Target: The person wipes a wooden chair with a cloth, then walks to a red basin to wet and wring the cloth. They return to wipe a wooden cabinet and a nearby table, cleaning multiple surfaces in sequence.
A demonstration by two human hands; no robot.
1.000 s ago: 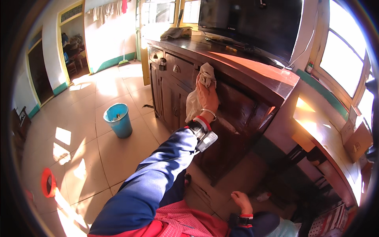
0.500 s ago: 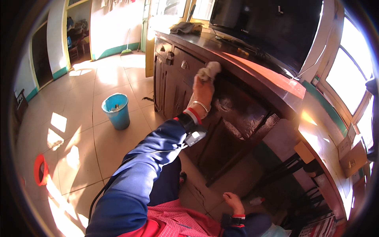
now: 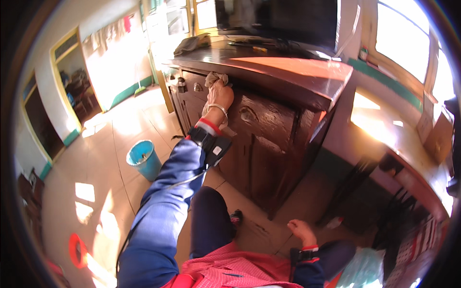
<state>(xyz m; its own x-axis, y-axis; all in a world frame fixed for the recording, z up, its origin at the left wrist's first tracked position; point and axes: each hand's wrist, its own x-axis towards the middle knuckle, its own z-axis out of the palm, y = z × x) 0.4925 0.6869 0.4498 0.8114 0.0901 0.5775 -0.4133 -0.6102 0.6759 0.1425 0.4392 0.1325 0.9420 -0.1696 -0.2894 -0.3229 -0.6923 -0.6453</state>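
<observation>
My left hand [image 3: 219,96] reaches forward to the dark brown wooden cabinet [image 3: 271,168]. It is closed on a crumpled, pale rag [image 3: 216,78], which lies against the upper front just below the top's overhang. Left of the rag is a metal drawer pull [image 3: 197,87]; another pull [image 3: 247,114] sits lower to the right. The palm side and fingertips of this hand are mostly hidden. Low on the right, near my knee, my right hand [image 3: 302,231] hangs with its fingers curled in, and nothing shows in it.
A flat television [image 3: 276,21] and a dark cloth [image 3: 192,44] stand on the cabinet top. A blue bucket [image 3: 145,161] is on the tiled floor, with a red ring-shaped object [image 3: 78,250] nearer me. At right, a sunlit table [image 3: 379,125] holds a cardboard box [image 3: 438,139].
My left hand and the rag have slid left along the cabinet front, closer to the left drawer pull. The view has turned somewhat. My right hand stays curled near my knee.
</observation>
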